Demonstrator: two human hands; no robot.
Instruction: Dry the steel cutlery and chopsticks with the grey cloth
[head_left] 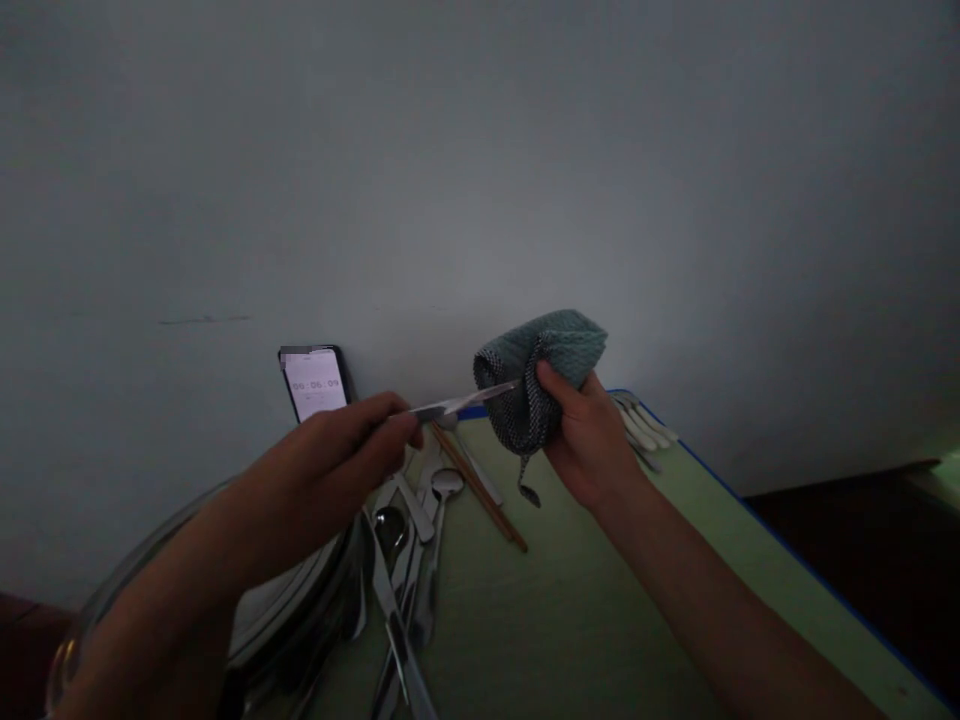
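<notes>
My left hand (367, 440) is closed around one end of a shiny metal table knife (469, 398). The knife points right, its far end touching or just in front of the cloth. My right hand (589, 430) grips a folded teal cloth (544, 345) with a dark checked side and a hanging loop. Both hands are raised above the table. Below them lie brown chopsticks (480, 490), a spoon (446, 485) and several other pieces of metal cutlery (397, 610) in a loose pile. The left hand hides the knife's near end.
Stacked plates or bowls (292, 600) stand at the left, partly behind my left arm. A phone (319, 380) showing a timer leans against the wall. Several white-handled utensils (645, 425) lie at the right back of the green table (585, 620), which has a blue edge.
</notes>
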